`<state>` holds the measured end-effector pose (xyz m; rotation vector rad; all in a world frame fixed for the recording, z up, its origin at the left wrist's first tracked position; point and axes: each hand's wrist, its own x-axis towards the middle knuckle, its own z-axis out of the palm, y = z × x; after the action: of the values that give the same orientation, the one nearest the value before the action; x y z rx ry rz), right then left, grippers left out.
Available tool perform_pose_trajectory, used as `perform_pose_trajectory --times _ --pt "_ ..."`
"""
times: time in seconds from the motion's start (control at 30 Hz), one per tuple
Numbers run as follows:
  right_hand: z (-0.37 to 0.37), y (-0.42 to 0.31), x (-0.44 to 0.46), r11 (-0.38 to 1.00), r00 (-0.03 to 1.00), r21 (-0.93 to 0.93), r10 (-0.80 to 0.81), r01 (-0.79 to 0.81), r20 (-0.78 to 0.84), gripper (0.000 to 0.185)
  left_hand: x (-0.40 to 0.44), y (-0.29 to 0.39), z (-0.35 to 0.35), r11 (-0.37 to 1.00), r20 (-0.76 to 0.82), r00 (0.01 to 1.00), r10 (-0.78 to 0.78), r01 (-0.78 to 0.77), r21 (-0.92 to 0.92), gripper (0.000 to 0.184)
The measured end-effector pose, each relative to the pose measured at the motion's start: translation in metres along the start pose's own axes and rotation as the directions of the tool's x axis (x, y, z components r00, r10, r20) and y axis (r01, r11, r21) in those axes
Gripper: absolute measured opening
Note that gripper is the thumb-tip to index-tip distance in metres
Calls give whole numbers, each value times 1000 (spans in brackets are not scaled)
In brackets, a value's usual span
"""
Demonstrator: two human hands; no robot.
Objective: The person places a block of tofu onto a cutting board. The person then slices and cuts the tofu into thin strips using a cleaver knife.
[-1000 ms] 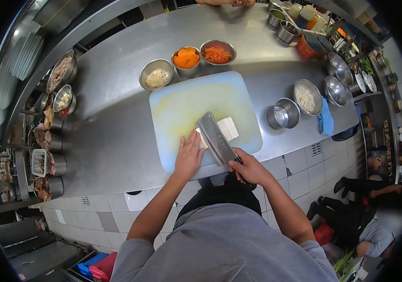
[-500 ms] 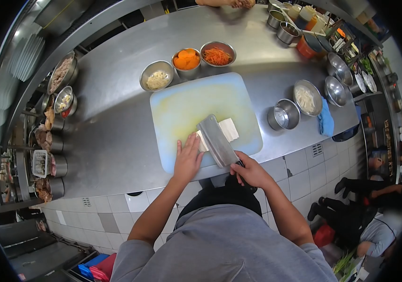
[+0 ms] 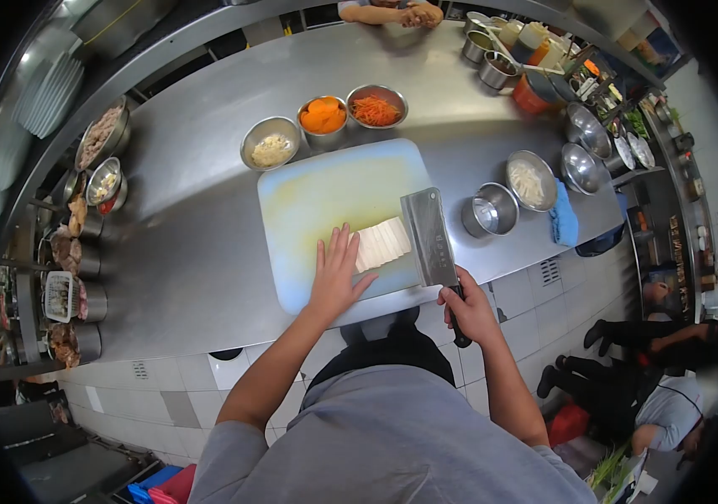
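Observation:
A row of white food slices (image 3: 382,244), its kind unclear, lies side by side on the white cutting board (image 3: 308,185). At the row's left end rests my left hand (image 3: 335,273), fingers stretched out, its fingertips on the board and its edge against the slices. In my closed right hand (image 3: 472,311) is the black handle of a cleaver (image 3: 432,239). Its broad blade stands just right of the slices, over the board's right edge.
Behind the board stand bowls of chopped pale food (image 3: 271,151), orange carrot slices (image 3: 323,116) and carrot shreds (image 3: 377,109). To the right are a metal pot (image 3: 491,210), a bowl of white strips (image 3: 532,181) and a blue cloth (image 3: 564,217). Another person's hands (image 3: 420,14) rest at the far edge.
The cleaver has moved right, off the white food, and its blade now stands more upright in view. The slices now sit in one row against my left hand.

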<state>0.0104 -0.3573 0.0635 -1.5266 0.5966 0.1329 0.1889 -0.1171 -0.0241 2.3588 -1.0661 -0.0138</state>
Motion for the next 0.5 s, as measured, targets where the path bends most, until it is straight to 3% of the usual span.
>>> perform_pose_trajectory --times 0.23,0.3,0.33,0.5 --pt "-14 -8 -8 978 992 -203 29 -53 -121 57 24 -9 15 991 114 991 64 -77 110 90" --pt "-12 -8 -5 868 995 -495 2 -51 -99 57 25 -2 7 995 124 992 22 -34 90 82" --pt "-10 -9 -3 869 994 -493 -3 -49 -105 57 28 1 4 995 122 992 31 -42 91 82" --pt "16 -12 6 769 979 -632 -189 97 -80 54 59 12 9 990 40 989 139 -139 -1 42"
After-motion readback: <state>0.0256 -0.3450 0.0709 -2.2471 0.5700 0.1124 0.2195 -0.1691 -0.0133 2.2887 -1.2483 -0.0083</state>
